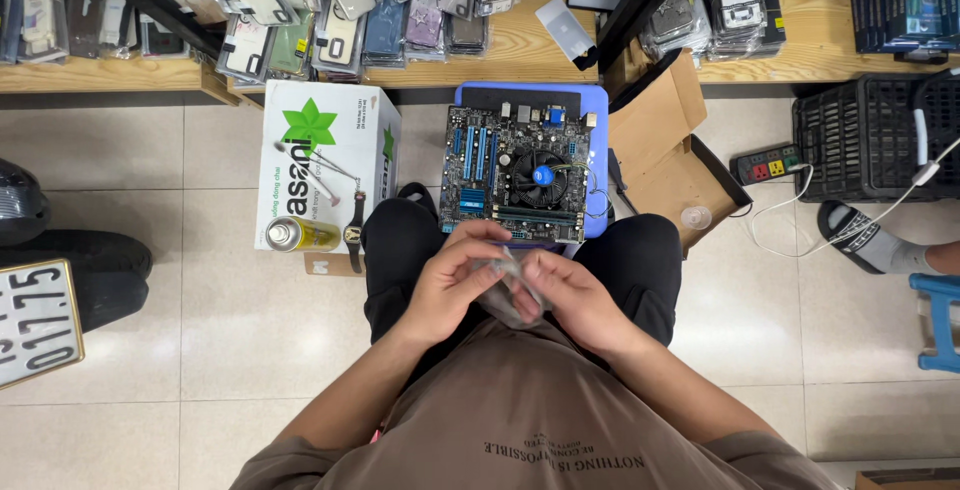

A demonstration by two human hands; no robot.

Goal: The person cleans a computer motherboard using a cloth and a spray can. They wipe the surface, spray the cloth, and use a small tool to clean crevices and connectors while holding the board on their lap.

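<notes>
Two bare hands meet just above the person's lap, both pinching one small clear plastic packet [508,290] between them. The left hand [450,285] curls its grip closed around the packet's left side, fingers folded over the top; the right hand [570,300] has its grip closed on the packet's right side, thumb pressing the crumpled film. What is inside the packet is too small to tell. Just beyond the hands, a computer motherboard [515,170] with a round cooler fan lies flat on a blue stool [596,110], close to the knees in dark shorts. Left of the stool stands a white cardboard box [300,165] with a green star; on its near edge lie a yellow spray can [298,234] and a wristwatch [354,222], with thin metal tools nearer its middle. Right of the stool sits an open brown carton [670,150] on the tiled floor, and a power strip [768,164] lies farther right beside a black crate [865,135]
</notes>
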